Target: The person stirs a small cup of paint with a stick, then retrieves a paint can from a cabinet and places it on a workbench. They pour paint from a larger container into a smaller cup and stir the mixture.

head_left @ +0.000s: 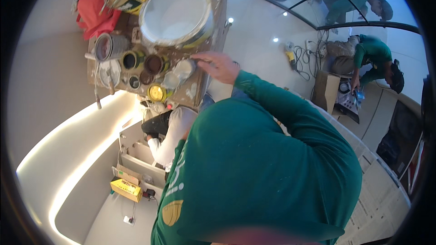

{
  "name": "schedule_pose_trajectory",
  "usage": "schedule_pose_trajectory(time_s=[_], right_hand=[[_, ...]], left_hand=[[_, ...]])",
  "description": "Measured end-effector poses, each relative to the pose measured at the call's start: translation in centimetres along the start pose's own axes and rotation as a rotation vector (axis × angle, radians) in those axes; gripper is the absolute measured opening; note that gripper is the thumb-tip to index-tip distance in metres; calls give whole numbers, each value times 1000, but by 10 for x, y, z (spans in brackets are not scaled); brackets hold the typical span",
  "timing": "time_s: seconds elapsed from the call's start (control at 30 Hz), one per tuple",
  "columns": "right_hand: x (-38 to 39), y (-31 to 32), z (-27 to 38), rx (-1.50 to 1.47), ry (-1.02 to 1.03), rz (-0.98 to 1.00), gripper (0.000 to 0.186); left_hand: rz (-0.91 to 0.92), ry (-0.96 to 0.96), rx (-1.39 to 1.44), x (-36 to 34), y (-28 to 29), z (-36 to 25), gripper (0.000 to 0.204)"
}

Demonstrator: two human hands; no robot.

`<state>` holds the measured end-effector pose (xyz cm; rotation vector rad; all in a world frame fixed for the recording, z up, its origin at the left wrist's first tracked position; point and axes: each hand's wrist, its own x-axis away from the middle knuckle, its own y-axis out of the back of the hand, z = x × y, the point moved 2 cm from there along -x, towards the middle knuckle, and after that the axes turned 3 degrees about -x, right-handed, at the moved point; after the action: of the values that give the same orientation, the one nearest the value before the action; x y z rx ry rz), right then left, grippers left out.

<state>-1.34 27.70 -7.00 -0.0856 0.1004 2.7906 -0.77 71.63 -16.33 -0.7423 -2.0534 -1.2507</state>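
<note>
My right hand (219, 67) reaches over the near right edge of a paint-stained worktable (191, 91). Its fingers are drawn together around a thin dark sliver that I cannot make out. Just left of the fingertips, a whitish container (184, 69) lies tilted beside a small pale cup (170, 80). Small open cans sit close by: one with yellow paint (156, 92), one with brown (154, 64) and one with a dark content (131, 60). Behind them stands a large white bucket (176, 12). My left hand is not visible.
A red cloth (96, 7) hangs at the table's far left. Below the table show a person's legs in white and black (169, 129). A yellow box (126, 190) sits lower left. At right, another person (376, 59) bends over a cardboard box (325, 90), near cables and a yellow power tool (290, 57).
</note>
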Motion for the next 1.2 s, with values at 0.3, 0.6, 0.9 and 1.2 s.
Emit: schedule_pose_trajectory(time_s=[0.3,0.6,0.9,1.2], right_hand=[[-7,29,-21,173,18,243,54],[-33,107,-15,156,-65,-9,53],[-234,132,-40,322,296,212,79],[-256,127,-40,187,171,435,67]], left_hand=[[-183,65,150,41,-1,-13,61],[128,60,157,45,-139,-61,57],[19,210,294,73,-185,-159,53],[-44,277,431,85,-236,-240,50]])
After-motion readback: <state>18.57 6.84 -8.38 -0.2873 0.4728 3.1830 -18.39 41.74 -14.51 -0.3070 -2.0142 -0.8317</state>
